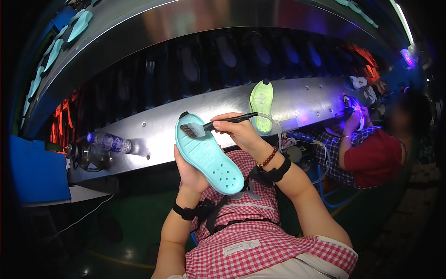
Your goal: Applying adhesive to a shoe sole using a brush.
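My left hand (189, 173) is wrapped round a light turquoise shoe sole (204, 151) from below and tilts its face up toward me. A group of small holes shows at the sole's near end, and a black piece sticks out at its far tip. In my right hand (239, 132) is a black-handled brush (194, 130) with a flexible tube at the back of its handle. Its bristles lie against the far part of the sole. A yellow-green sole (262, 104) with a black tip rests on the metal ledge beyond my right hand.
The metal ledge (162, 125) runs across in front of me, below a dark machine with rows of soles inside. A clear bottle (111, 142) and a clear jug (90, 157) stand at left. Another person (371, 153) works at right under purple light. Several turquoise soles (79, 25) lie upper left.
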`<state>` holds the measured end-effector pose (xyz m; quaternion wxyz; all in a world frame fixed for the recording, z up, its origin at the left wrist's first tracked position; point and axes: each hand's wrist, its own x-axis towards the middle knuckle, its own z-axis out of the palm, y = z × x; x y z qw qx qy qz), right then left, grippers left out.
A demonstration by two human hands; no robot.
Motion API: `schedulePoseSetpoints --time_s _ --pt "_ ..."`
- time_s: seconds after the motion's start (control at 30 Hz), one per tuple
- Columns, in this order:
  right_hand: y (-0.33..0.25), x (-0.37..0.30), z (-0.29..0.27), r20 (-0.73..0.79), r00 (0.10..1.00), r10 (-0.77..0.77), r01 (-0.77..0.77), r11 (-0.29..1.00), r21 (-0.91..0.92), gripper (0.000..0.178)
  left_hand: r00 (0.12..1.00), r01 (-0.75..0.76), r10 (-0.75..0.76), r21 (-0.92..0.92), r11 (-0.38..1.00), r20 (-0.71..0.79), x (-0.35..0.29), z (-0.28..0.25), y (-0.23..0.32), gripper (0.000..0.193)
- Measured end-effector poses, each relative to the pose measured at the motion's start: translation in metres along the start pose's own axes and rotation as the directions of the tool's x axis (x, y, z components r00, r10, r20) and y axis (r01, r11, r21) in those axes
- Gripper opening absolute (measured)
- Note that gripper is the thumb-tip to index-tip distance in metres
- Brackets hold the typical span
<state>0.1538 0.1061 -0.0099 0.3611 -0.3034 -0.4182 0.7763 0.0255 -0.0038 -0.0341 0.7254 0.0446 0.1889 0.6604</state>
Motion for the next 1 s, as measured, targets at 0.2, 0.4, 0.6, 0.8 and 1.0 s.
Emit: schedulePoseSetpoints --time_s 0.2,0.4,0.6,0.8,1.0 --pt "-0.003 -0.020 0.037 0.175 0.956 -0.234 0.290 0.835 -0.467 0.022 0.973 -0.152 0.165 0.088 0.984 -0.163 0.002 -0.001 0.000 0.067" --pt "-0.037 -0.053 0.023 0.452 0.884 0.118 0.294 0.614 -0.733 0.022 0.957 -0.252 0.278 0.230 0.940 -0.084 0.001 -0.013 0.038 0.070" --pt "-0.063 -0.050 0.025 0.284 0.959 -0.022 0.100 0.959 -0.265 0.021 0.981 -0.148 0.153 0.047 0.988 -0.117 -0.010 0.014 0.024 0.075" --pt "-0.058 -0.055 0.039 0.475 0.880 0.003 0.241 0.859 -0.452 0.019 0.977 -0.100 0.128 -0.164 0.981 0.172 -0.015 0.030 0.024 0.074" --pt "-0.055 -0.049 0.031 0.414 0.907 -0.077 0.262 0.872 -0.413 0.016 0.943 -0.232 0.199 0.098 0.968 0.265 -0.011 0.022 0.031 0.074"
